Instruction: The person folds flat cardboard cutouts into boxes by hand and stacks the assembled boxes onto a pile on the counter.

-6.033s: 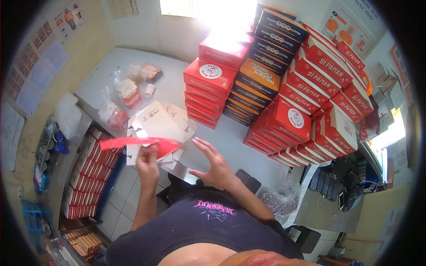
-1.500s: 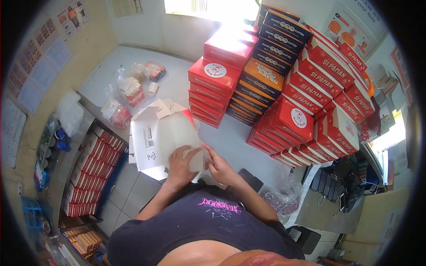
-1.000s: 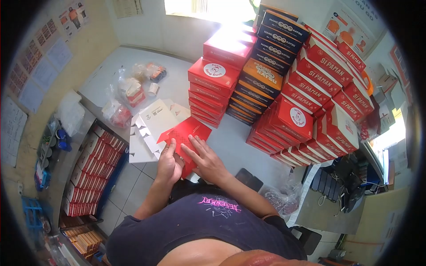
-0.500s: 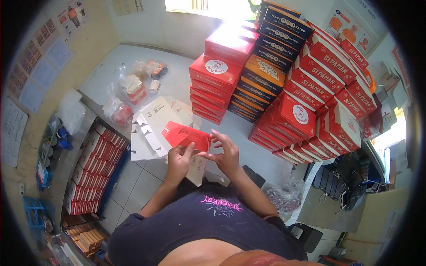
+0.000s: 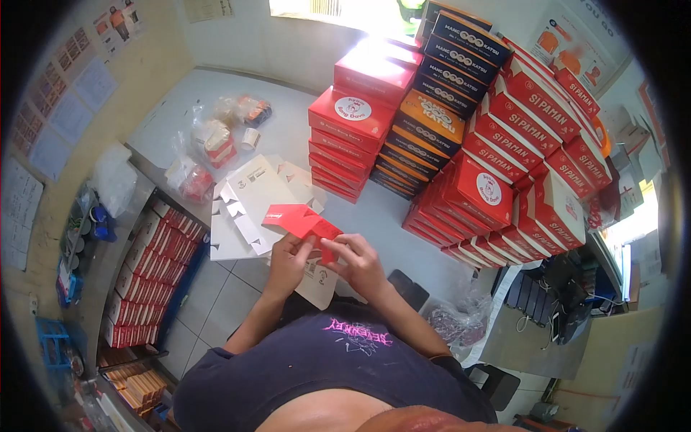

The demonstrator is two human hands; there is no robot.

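Between my hands is a partly folded red cardboard box (image 5: 295, 219), its printed red panels bent at angles. My left hand (image 5: 289, 263) pinches its near edge with thumb and fingers. On its right end my right hand (image 5: 358, 263) closes, fingers curled over a red panel. Beneath and beyond the box lie flat white cardboard blanks (image 5: 250, 186) with cut tabs and small printing. Another blank (image 5: 317, 286) sticks out below my hands, toward my body. My fingers hide part of the box's near side.
Red boxes (image 5: 350, 129), black and orange boxes (image 5: 425, 121) and red SI PAMAN boxes (image 5: 504, 147) rise in stacks on the white table (image 5: 162, 119). Plastic-wrapped packs (image 5: 191, 178) lie at the back left. Shelves of folded red boxes (image 5: 147, 281) stand at left, a crinkled plastic bag (image 5: 461, 317) at right.
The red box has been turned and folded further, its left panel now standing up more. My right hand has moved down and left, its fingers curling from spread to closed around the box.
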